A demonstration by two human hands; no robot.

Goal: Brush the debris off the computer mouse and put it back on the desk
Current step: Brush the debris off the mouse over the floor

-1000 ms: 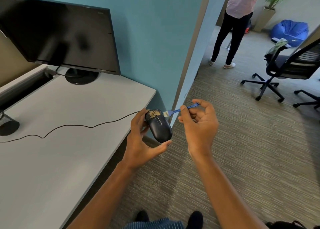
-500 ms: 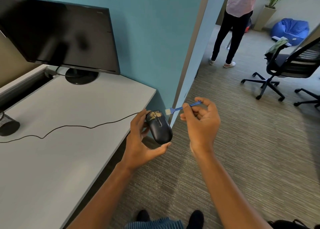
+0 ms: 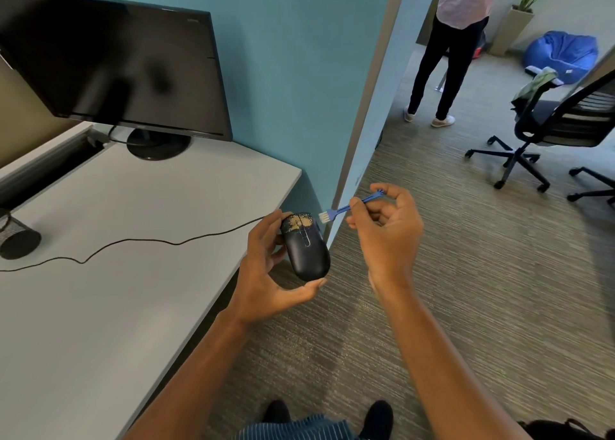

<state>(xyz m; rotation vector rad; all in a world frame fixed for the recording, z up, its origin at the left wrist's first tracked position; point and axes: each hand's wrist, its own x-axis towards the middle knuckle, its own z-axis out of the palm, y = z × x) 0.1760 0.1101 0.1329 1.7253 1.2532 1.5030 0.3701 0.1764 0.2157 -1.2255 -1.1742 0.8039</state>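
Head view: the black plastic computer mouse (image 3: 305, 246) sits off the right edge of the white rectangular desk (image 3: 133, 240), its long axis pointing away from the person, tan debris (image 3: 298, 221) on its far end. The left hand (image 3: 269, 273) cups it, fingers curled. The right hand (image 3: 386, 236), nearer the debris, pinches the small blue plastic brush (image 3: 346, 208); its bristles hover just right of the debris.

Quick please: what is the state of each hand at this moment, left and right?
Left hand: closed around the black computer mouse, held beside the desk edge.
Right hand: closed, pinching the small blue brush.
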